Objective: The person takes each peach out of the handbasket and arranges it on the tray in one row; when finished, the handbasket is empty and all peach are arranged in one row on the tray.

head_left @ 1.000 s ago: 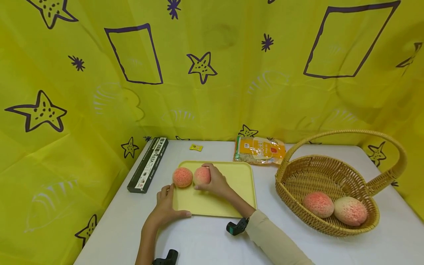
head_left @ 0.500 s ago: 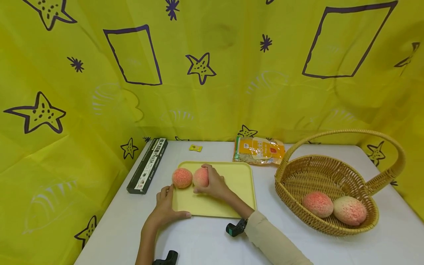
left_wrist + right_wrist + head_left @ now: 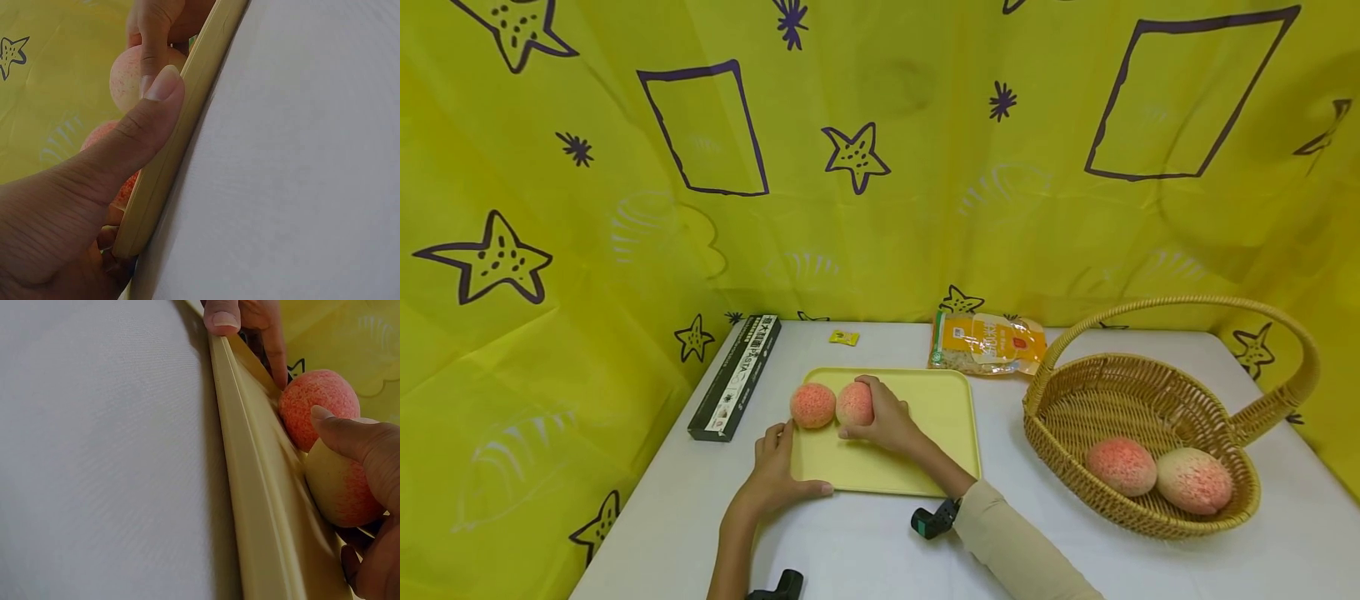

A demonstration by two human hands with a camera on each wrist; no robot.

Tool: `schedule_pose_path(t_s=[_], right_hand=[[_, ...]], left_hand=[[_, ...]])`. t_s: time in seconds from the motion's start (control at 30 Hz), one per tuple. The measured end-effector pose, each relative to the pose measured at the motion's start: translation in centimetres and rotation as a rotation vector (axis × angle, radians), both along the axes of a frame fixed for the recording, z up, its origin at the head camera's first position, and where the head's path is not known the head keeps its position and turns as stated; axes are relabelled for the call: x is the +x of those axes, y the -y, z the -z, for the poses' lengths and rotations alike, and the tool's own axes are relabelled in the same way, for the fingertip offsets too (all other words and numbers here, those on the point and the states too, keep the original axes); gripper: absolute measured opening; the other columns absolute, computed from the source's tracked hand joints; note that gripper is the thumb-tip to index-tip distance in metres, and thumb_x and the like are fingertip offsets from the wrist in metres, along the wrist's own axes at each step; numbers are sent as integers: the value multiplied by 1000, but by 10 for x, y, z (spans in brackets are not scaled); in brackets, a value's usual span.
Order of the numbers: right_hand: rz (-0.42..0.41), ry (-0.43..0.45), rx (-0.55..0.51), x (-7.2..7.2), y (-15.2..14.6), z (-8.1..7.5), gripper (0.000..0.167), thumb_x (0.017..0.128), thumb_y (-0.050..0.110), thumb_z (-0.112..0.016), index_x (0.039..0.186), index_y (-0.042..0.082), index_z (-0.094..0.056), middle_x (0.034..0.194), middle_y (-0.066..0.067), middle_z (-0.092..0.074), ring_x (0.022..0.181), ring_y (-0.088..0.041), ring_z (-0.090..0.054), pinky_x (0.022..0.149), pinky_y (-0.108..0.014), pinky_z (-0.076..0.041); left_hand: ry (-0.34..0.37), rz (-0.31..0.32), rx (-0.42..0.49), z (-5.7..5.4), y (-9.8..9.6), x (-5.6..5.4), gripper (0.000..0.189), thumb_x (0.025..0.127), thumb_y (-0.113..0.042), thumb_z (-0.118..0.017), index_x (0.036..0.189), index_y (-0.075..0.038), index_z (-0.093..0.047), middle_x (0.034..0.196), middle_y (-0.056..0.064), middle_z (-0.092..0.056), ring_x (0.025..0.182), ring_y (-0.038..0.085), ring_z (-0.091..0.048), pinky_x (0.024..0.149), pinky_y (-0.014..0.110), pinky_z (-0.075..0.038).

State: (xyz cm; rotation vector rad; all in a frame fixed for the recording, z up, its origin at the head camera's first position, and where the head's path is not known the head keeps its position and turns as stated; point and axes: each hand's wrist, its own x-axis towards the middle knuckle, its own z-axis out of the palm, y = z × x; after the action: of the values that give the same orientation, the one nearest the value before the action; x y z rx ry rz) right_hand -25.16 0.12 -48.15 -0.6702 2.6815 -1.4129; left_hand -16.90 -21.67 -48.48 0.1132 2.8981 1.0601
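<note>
Two peaches, likely imitation, sit side by side on a yellow tray (image 3: 928, 433) in the head view. My right hand (image 3: 889, 422) grips the paler peach (image 3: 852, 403), fingers over its far side and thumb on its near side. Left of it, almost touching, is the redder peach (image 3: 812, 406). My left hand (image 3: 775, 472) holds the tray's near left corner, thumb along the front rim and fingers at the left edge. The left wrist view shows that thumb (image 3: 140, 128) against the rim. Part of the paler peach is hidden by the right hand.
On the right stands a wicker basket (image 3: 1097, 398) with a tall handle, holding a red peach (image 3: 1122, 466) and a pale peach (image 3: 1193, 481). Behind the tray lie an orange food bag (image 3: 988, 342) and a small yellow packet (image 3: 844, 337). A dark pasta box (image 3: 735, 379) lies left.
</note>
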Motion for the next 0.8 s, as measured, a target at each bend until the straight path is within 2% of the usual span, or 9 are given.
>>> schedule_pose_path(t_s=[0.23,0.47,0.57,0.7,0.8], right_hand=[[-9,6,-8,1,-3,1,92,75,33,-85,148,8,-34,147,-16,-44,135,-33,-43,101,-57,-31],[-22,39,-34,2,-8,1,97,75,33,-85,150,7,-30,151,-18,-39,136,-37,-42,107,-63,-28],[-38,65,-49,1,-10,0,98,75,32,-85,151,7,-28,150,-20,-38,134,-38,-44,107,-62,-33],[-80,98,-113,1,-15,0,99,77,28,-84,151,2,-25,141,-23,-43,126,-36,-50,101,-52,-45],[-97,123,-138,0,-18,0,99,78,26,-83,151,-1,-24,135,-23,-47,124,-35,-51,100,-49,-46]], left_hand=[[3,4,-3,0,-1,-1,134,57,-54,-90,155,0,-16,147,23,-27,132,38,-25,107,57,-34],[-1,7,-12,0,-1,0,134,57,-55,-89,155,-1,-16,148,22,-27,132,37,-26,106,57,-36],[-2,7,-12,-1,-1,0,134,57,-55,-89,155,-1,-16,147,22,-28,132,37,-26,106,57,-36],[2,7,-6,-2,-1,0,134,57,-54,-90,155,-1,-16,147,22,-27,132,37,-25,106,57,-35],[8,3,-1,-2,-1,0,134,56,-54,-90,155,-2,-16,148,22,-27,132,37,-25,107,57,-35]])
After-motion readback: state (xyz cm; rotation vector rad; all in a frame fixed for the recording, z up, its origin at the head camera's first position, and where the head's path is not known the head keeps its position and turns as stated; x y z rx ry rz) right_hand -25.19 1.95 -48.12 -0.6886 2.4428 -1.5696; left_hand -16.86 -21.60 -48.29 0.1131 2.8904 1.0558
